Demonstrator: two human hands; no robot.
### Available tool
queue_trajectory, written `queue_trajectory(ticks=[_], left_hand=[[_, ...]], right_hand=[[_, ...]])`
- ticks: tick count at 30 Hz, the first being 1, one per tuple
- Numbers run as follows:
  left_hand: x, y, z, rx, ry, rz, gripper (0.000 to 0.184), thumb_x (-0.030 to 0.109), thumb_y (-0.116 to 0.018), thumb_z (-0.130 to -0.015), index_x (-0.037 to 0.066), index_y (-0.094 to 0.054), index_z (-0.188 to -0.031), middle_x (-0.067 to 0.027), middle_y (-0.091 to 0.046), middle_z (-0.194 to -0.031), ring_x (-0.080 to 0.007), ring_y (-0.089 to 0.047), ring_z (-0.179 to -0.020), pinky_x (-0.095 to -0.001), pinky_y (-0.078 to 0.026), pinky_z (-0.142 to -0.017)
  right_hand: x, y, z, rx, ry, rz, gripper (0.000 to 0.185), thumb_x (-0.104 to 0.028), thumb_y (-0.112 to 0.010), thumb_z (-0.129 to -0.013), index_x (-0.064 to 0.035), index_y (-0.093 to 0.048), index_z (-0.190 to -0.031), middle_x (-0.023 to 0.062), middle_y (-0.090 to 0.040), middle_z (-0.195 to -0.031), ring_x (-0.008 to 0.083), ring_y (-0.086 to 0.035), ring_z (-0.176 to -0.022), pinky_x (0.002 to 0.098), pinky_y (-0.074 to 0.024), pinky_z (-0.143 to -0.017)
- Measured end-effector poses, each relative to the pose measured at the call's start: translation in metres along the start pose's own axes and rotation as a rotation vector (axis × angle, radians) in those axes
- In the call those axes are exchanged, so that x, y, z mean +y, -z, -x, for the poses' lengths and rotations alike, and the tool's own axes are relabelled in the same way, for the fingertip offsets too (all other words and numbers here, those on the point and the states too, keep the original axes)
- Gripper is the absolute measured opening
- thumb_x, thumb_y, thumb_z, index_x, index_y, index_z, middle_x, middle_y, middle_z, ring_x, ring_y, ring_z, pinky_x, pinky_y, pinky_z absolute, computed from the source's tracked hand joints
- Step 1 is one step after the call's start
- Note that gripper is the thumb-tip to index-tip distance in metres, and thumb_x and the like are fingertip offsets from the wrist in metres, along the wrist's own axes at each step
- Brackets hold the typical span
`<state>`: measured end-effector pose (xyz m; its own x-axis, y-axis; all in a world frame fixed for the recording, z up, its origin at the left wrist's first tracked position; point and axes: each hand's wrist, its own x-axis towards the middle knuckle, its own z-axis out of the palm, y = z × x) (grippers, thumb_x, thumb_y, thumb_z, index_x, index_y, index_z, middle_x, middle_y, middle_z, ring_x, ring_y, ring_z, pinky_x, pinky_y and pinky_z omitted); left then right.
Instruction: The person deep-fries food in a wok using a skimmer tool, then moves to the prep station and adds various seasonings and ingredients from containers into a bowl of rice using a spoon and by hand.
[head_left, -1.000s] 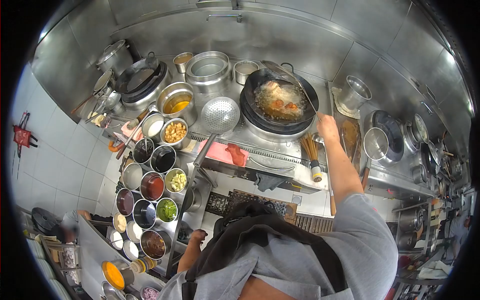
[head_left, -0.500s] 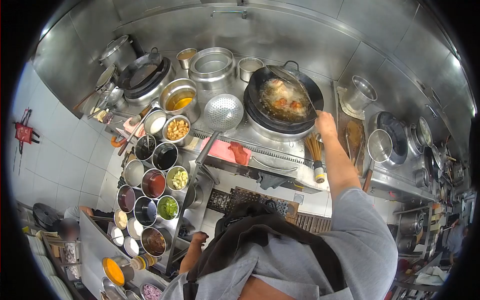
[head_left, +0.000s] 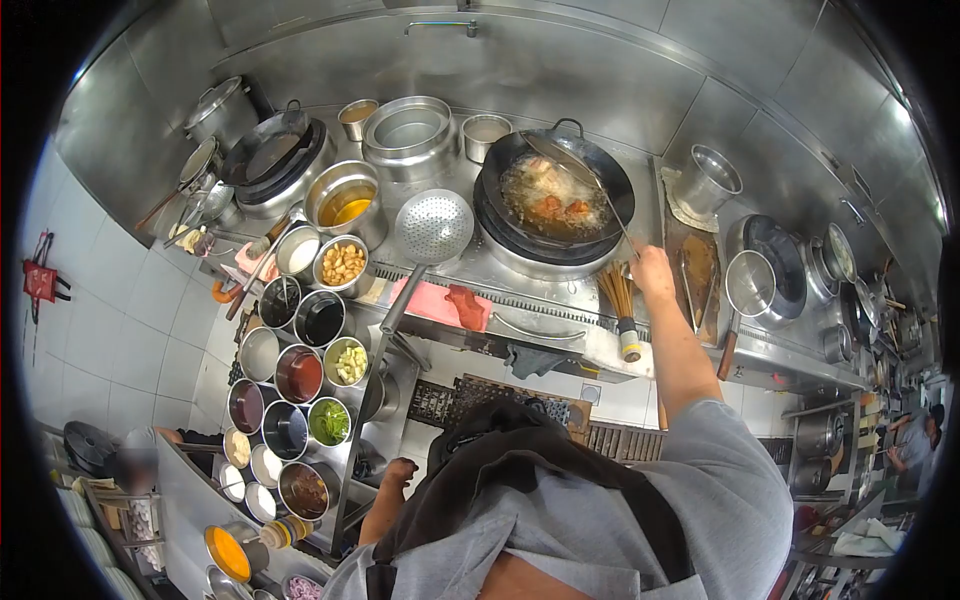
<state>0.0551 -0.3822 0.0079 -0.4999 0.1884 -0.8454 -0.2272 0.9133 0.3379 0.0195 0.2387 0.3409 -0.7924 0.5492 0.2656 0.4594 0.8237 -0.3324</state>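
My right hand [head_left: 652,272] is closed on the handle of a long-handled skimmer [head_left: 562,152]. The skimmer's head lies tilted over the far side of a black wok [head_left: 622,190], where browned pieces of food [head_left: 562,205] fry in bubbling oil. Just below that hand, a bamboo brush [head_left: 622,310] rests at the counter's front edge. My left hand [head_left: 400,473] hangs low beside the ingredient stand, fingers curled, with nothing visible in it. A perforated ladle [head_left: 434,228] lies left of the wok, its handle pointing toward me.
Metal pots of sauces and cut ingredients crowd the stand at left, including a pot of browned chunks [head_left: 342,262] and one of greens [head_left: 329,421]. A second wok [head_left: 268,150] sits at the back left. Another wire skimmer [head_left: 750,283] lies at right. Other people are partly visible.
My right hand has drawn back slightly toward me with the skimmer handle. The view has shifted a little. My left hand stays low in about the same place.
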Motion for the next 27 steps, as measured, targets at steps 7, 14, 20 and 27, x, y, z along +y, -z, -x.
queue_trajectory(ticks=[7,14,20,27], left_hand=[[-0.023,-0.004,-0.021,-0.012,-0.175,0.002,0.020,0.021,-0.062,-0.079,0.007,-0.065,-0.094,-0.0081,-0.063,-0.077,-0.0202,-0.060,-0.064,-0.0339,-0.053,-0.053],[-0.033,-0.006,-0.010,-0.016,-0.212,0.085,0.019,0.020,-0.062,-0.079,0.008,-0.066,-0.093,-0.0081,-0.063,-0.077,-0.0202,-0.060,-0.066,-0.0339,-0.052,-0.054],[0.010,0.005,0.029,0.028,0.001,0.063,0.019,0.019,-0.062,-0.079,0.010,-0.067,-0.095,-0.0085,-0.063,-0.078,-0.0199,-0.060,-0.067,-0.0349,-0.052,-0.055],[-0.041,-0.013,-0.030,-0.027,-0.308,0.020,0.019,0.019,-0.062,-0.079,0.010,-0.067,-0.095,-0.0090,-0.063,-0.080,-0.0196,-0.061,-0.070,-0.0351,-0.053,-0.056]], right_hand=[[0.011,-0.016,0.016,-0.049,-0.017,0.012,0.032,-0.009,-0.056,-0.075,-0.0062,-0.062,-0.106,0.0247,-0.062,-0.091,0.0407,-0.058,-0.091,0.0469,-0.0445,-0.086],[0.011,-0.015,0.032,-0.093,-0.005,-0.031,0.037,-0.005,-0.055,-0.074,-0.0078,-0.062,-0.110,0.0264,-0.060,-0.093,0.0398,-0.057,-0.092,0.0443,-0.0457,-0.083],[0.000,-0.004,0.038,-0.091,-0.020,-0.034,0.036,-0.005,-0.054,-0.074,-0.0077,-0.063,-0.108,0.0260,-0.060,-0.092,0.0401,-0.057,-0.092,0.0448,-0.0455,-0.083],[-0.011,-0.003,0.036,-0.073,-0.024,-0.006,0.034,-0.005,-0.055,-0.074,-0.0065,-0.063,-0.107,0.0249,-0.060,-0.095,0.0394,-0.057,-0.094,0.0450,-0.0447,-0.084]])
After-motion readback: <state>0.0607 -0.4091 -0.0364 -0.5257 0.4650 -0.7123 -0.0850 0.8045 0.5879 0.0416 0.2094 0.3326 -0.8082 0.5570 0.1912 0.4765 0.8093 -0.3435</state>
